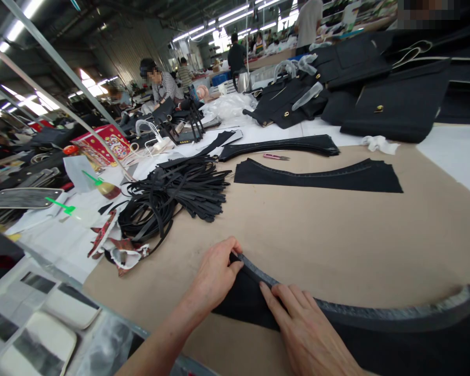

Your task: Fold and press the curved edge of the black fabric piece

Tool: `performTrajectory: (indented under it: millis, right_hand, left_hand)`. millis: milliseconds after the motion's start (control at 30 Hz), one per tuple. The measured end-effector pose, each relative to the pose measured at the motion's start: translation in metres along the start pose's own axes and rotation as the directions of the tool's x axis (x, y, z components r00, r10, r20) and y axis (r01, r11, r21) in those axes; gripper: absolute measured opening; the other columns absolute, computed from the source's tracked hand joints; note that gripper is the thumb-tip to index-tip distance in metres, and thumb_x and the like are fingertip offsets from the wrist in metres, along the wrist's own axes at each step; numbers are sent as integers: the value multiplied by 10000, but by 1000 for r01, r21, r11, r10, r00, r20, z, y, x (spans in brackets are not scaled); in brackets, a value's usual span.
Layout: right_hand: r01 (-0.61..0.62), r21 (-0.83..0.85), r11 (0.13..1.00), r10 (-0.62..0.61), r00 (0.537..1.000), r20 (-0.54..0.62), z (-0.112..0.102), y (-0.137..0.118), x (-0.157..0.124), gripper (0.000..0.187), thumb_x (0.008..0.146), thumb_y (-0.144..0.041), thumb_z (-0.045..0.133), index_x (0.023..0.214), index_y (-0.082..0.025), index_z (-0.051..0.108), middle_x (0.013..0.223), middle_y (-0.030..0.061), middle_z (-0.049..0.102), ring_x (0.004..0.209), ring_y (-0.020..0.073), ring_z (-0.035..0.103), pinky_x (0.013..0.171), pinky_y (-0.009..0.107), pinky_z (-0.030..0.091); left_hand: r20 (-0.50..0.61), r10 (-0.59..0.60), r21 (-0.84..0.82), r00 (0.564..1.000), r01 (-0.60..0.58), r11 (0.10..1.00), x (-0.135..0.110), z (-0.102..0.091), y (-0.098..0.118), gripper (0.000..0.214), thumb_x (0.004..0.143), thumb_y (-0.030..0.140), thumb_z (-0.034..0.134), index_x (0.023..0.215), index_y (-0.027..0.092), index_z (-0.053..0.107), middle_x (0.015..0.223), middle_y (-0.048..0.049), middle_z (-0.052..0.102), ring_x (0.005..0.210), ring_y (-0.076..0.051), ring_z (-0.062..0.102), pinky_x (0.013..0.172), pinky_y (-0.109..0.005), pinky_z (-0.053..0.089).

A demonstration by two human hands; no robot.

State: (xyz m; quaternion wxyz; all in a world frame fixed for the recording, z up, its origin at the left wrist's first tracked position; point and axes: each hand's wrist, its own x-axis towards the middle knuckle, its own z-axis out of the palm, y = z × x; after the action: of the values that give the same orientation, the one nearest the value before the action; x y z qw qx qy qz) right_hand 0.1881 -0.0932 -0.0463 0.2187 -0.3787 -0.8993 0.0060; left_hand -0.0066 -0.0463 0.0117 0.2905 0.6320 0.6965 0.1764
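Tan bench top, near edge: black curved piece lies flat. Left hand pinches its folded rim end, fingers curled; right hand presses the rim, fingers straight, close together.

Black curved panel on the tan sheet
Flat at the sheet's near edge, arched top rim folded into a grey band (sweeping right).

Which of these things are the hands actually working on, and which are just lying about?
In hand: black curved panel, pinched at its edge by left hand, pressed by right hand.
Lying about: black strap bundle, cut black panel, pink snips, black bags.
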Motion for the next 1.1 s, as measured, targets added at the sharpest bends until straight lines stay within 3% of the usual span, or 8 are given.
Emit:
performTrajectory:
  millis: [267, 667, 933, 1100]
  right_hand:
    - [-26, -28, 999, 27, 1000, 3, -9, 1, 7, 585, 569, -100, 556, 1150, -159, 596, 930, 15, 595, 784, 189, 493, 676, 330, 386]
    - [-17, -69, 997, 14, 999, -42, -5, -2, 9, 554, 543, -80, 531, 1090, -112, 612, 940, 45, 613, 813, 199, 498, 721, 340, 367]
    - [10, -122, 992, -12, 1000, -18, -5, -7, 23, 601, 607, -74, 521, 1207, -82, 555, 884, 39, 592, 761, 208, 469, 690, 378, 360]
    - [1, -136, 991, -2, 1000, -7, -4, -9, 23, 578, 599, -72, 538, 1177, -67, 577, 854, 34, 577, 747, 210, 457, 645, 383, 343]
  left_hand:
    - [-30, -28, 14, 999, 28, 1000, 5, 2, -5, 164, 740, 89, 623, 843, 204, 567, 739, 39, 563, 729, -143, 516, 682, -259, 361]
    - [-90, 32, 22, 995, -31, 999, 6, 6, -5, 230, 724, 22, 632, 846, 199, 550, 839, 22, 588, 792, -148, 524, 728, -265, 397]
    - [-124, 106, 33, 987, -102, 994, 3, 5, -8, 239, 731, 13, 636, 851, 195, 539, 870, 11, 589, 827, -153, 532, 730, -266, 409]
    - [-117, 123, -16, 986, -125, 992, 3, 2, -13, 245, 759, -23, 538, 863, 198, 555, 857, 11, 596, 814, -140, 550, 739, -252, 422]
